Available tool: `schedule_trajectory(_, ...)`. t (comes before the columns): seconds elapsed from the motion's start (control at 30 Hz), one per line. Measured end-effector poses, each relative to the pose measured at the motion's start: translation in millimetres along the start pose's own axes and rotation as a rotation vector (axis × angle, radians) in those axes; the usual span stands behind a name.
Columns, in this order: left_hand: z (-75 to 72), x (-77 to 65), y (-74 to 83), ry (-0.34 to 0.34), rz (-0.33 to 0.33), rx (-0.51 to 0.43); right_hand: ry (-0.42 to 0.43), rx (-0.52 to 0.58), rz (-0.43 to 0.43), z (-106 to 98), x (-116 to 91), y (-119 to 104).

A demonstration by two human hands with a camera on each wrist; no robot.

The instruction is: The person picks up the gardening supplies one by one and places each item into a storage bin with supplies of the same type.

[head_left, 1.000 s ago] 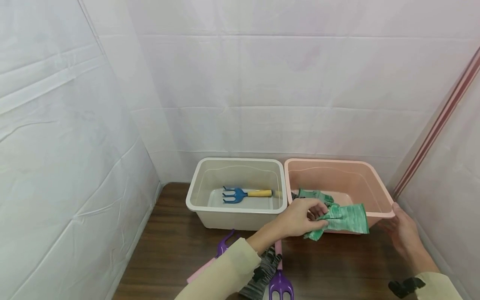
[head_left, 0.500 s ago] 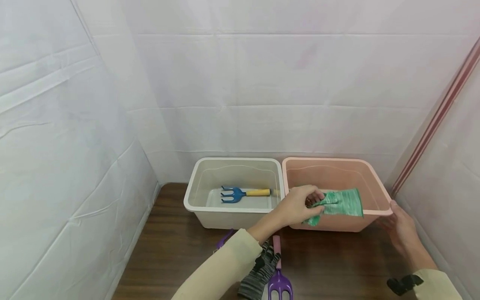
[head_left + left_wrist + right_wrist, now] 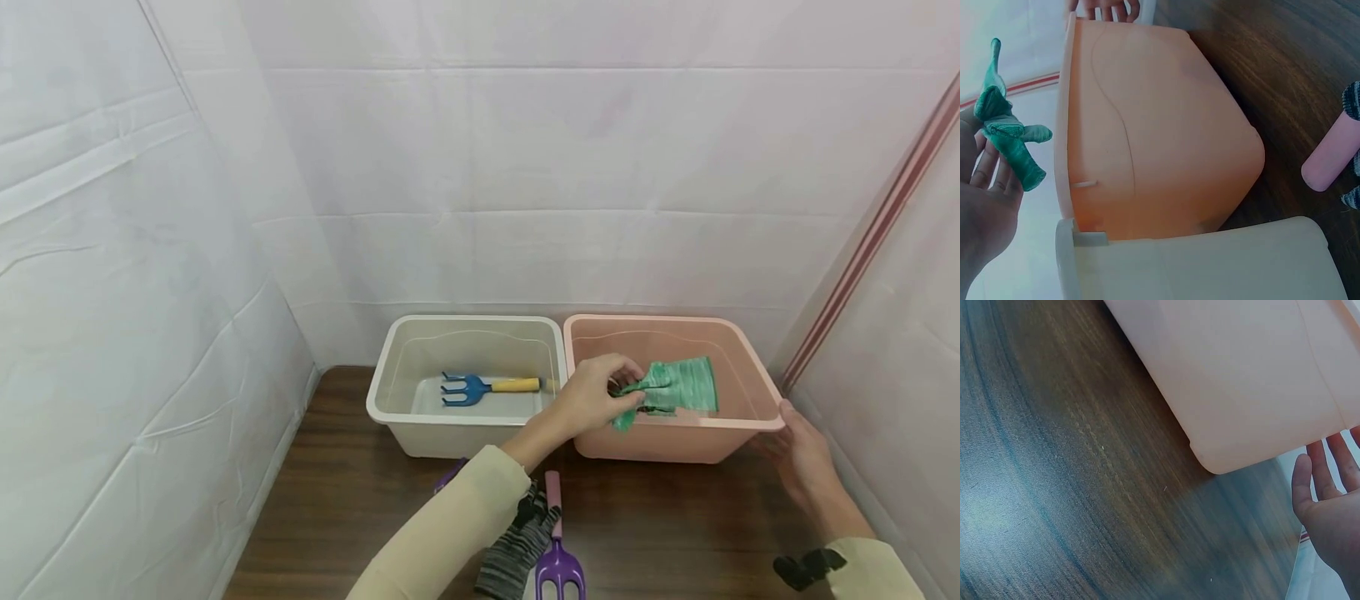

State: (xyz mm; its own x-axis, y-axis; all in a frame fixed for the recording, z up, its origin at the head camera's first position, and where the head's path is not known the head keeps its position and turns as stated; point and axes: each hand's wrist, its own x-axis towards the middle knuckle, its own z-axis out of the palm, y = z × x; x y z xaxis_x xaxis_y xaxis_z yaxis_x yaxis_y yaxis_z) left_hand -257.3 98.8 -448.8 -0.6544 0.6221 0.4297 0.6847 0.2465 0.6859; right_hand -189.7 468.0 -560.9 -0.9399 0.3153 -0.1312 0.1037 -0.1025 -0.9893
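Observation:
My left hand (image 3: 596, 396) pinches a green glove (image 3: 686, 385) by its finger end, over the front rim of the pink bin (image 3: 675, 440). The glove's cuff hangs out to the right, above the inside of the bin. In the left wrist view, the green glove (image 3: 1007, 128) dangles from the fingertips of my left hand (image 3: 988, 212), beside the bin's rim. My right hand (image 3: 806, 467) touches the outside of the bin's right front corner. The right wrist view shows the fingers of this hand (image 3: 1335, 500) extended along the bin's end wall.
A white bin (image 3: 465, 433) stands against the pink one, with a blue hand rake (image 3: 468, 390) with a yellow handle inside. A grey-black striped glove (image 3: 517, 550) and a purple fork (image 3: 558, 567) with a pink handle lie on the wooden table (image 3: 322, 500). Another purple tool (image 3: 450, 475) is mostly hidden by my sleeve.
My left hand has moved up and away from me with the green glove, from in front of the pink bin to over its rim. My right hand keeps its place at the corner.

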Motion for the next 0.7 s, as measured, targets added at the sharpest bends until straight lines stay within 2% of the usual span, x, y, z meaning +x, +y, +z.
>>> schedule_trajectory(0.37,1.8,12.2,-9.2,0.04,-0.038,-0.024,0.001,0.035,0.006,0,-3,-1)
schedule_trajectory(0.7,6.7,20.2,-26.2,0.079,-0.11,-0.057,-0.037,0.092,-0.054,-2,-3,4)
